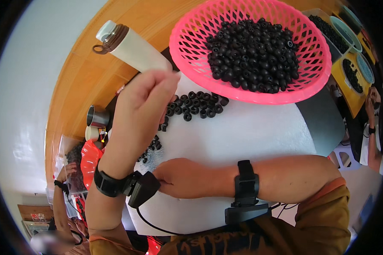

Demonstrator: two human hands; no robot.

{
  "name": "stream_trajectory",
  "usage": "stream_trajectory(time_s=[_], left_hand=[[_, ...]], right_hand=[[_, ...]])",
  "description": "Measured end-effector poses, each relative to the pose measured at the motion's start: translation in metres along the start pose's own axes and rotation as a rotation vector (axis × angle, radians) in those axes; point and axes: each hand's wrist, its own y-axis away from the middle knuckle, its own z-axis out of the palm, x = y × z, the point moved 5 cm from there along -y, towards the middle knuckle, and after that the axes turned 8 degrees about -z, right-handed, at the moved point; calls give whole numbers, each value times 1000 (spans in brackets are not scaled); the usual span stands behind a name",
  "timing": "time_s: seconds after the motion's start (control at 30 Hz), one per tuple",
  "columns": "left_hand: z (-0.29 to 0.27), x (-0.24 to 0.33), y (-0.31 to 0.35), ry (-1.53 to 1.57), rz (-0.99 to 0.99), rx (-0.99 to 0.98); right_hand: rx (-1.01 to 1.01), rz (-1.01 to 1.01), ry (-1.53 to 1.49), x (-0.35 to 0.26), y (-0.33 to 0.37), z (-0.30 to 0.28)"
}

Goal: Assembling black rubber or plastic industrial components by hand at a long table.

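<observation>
My left hand [142,104] is raised over the left side of the table, its fingers curled closed and the tips hidden below it. Beside it lies a group of black ring-shaped parts [194,104], several of them with the hollow end up. My right hand [184,177] is low, near my left wrist, with fingers curled in; the dark box strapped to my left wrist partly covers them. Whatever either hand holds is hidden. Smaller black pieces [154,145] lie between my hands, next to a crinkled clear plastic patch [154,160].
A pink lattice basket [259,98] heaped with round black parts [255,57] stands at the back. Left of it is a pale bottle [136,53] with a brown cap. A metal cup [98,116] and red dish [90,157] sit farther left. Other people work at both sides.
</observation>
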Motion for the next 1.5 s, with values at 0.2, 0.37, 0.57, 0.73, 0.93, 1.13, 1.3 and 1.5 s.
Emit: stream_trajectory(time_s=[0.2,0.37,0.57,0.73,0.93,1.13,1.3,1.5], left_hand=[[4,-61,3,-347,271,-87],[10,-64,1,-532,227,-134],[11,-66,-5,-664,426,-107],[23,-61,-10,-916,527,-183],[28,-66,-7,-994,528,-201],[-2,-52,23,-538,394,-61],[-35,-92,81,31,5,-34],[-53,-129,126,326,94,90]], right_hand=[[-112,19,159,-1,-1,6],[-123,-59,209,0,-1,8],[-256,-17,109,2,-4,2],[-313,65,32,7,-5,0],[-397,87,51,6,-5,2],[-344,28,35,2,-6,2],[-309,121,-54,1,-8,-1],[-45,432,-625,6,-3,-4]])
